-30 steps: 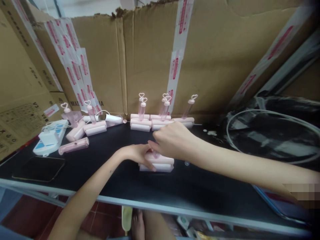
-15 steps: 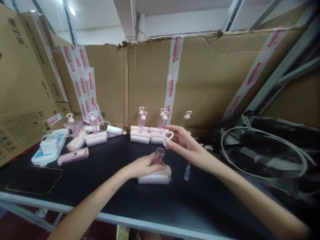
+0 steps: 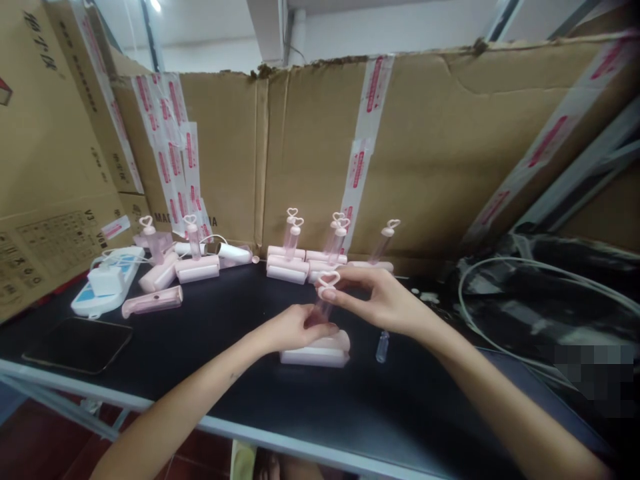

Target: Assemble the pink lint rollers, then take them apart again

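A pale pink device lies on the black table, its translucent tube standing upright. My left hand is closed around the lower part of that tube. Above it, my right hand pinches a pink heart-topped cap at the tube's upper end; whether the cap is fully seated cannot be made out. To the right of the device lies a small clear-handled screwdriver, its shaft partly hidden.
Several similar pink devices with heart tops stand along the back cardboard wall. At left are a power strip, a pink casing and a dark phone. A white cable loops at right.
My right hand has brought the heart-topped cap down and left onto the tube's top, which was open before. My left hand keeps its hold. The view has shifted slightly.
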`<state>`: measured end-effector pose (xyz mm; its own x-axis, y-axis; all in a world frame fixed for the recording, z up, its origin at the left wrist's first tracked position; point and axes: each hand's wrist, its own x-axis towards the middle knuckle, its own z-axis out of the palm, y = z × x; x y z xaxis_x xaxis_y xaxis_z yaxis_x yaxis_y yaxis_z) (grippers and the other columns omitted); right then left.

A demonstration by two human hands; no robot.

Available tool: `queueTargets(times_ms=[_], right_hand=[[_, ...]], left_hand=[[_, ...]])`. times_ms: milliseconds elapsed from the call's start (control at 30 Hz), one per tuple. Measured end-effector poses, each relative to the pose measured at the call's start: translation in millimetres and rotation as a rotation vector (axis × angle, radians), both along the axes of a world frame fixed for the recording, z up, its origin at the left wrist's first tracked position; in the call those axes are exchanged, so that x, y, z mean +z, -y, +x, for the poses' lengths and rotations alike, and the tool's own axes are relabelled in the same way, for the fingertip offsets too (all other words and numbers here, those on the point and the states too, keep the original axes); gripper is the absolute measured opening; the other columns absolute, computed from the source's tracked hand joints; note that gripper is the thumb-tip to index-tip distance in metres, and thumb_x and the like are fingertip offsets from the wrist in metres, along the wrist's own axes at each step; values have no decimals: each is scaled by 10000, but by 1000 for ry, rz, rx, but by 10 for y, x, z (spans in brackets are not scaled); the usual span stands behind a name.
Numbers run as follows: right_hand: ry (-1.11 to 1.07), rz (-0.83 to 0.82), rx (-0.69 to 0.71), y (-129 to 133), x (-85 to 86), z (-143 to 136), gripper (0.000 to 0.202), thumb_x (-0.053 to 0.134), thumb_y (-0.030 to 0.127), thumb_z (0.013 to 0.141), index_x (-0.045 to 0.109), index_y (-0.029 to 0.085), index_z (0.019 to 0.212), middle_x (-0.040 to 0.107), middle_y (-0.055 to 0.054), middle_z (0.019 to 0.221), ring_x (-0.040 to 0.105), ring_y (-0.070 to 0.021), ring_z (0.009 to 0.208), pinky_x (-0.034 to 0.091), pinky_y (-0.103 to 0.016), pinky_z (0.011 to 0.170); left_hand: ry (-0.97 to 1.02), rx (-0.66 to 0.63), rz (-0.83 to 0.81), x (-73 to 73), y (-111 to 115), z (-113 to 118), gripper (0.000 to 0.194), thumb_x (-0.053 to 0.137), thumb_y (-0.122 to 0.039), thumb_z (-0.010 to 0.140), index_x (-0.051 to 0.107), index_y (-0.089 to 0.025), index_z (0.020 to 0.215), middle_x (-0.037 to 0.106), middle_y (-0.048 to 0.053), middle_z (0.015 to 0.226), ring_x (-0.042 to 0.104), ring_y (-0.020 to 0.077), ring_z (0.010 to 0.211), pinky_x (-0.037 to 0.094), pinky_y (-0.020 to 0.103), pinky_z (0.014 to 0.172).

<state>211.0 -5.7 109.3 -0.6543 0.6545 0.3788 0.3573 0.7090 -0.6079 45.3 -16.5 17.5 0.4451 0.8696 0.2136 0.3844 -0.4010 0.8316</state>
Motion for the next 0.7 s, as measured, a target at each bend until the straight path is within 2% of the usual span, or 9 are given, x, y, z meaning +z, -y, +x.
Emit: queueTargets(times_ms=[233,300,467,567,633,700], right_hand=[[-271,-11,-70,43,-300,-5,247,633,385,775,625,194,932,684,-61,911,661,-218,803,551,-348,737],[-291,-52,-56,36,-309,-13,242,631,389,775,628,188,910,688,-65,908,664,-220,794,556,-353,726],[-230,-105,-21,-13,-195,-40,289,642,417,754,682,148,852,699,-72,863,662,-234,809,547,-357,741],[-285,-149,-26,-24,-221,-47,306,635,430,755,687,150,867,702,-80,895,666,-240,817,545,-364,743],[-333,-195,-4,-24,-309,-30,351,644,432,749,662,172,985,686,-91,997,656,-253,900,529,-388,802],[-346,-234,63,-20,-445,16,603,697,439,697,522,225,1233,592,-112,1211,596,-269,1062,483,-415,897]], left_hand=[[-5,-1,4,-7,0,-2,330,562,-474,793,552,-151,726,501,-28,622,488,128,605,374,243,587],[-30,4,-1,5,3,-2,342,553,-483,797,554,-150,720,479,-31,600,476,125,589,375,243,580],[-23,-1,-15,27,10,-8,344,547,-482,802,558,-145,733,520,-16,629,505,137,620,396,250,602],[-26,-1,-2,-2,-5,-3,345,539,-482,806,562,-144,743,547,-8,653,523,144,639,411,259,629],[-47,15,-8,-23,-22,8,363,534,-501,802,575,-142,769,576,6,686,544,157,665,425,272,653],[-40,-6,-37,-24,-32,15,387,542,-517,791,587,-140,872,621,37,798,579,182,748,447,295,715]])
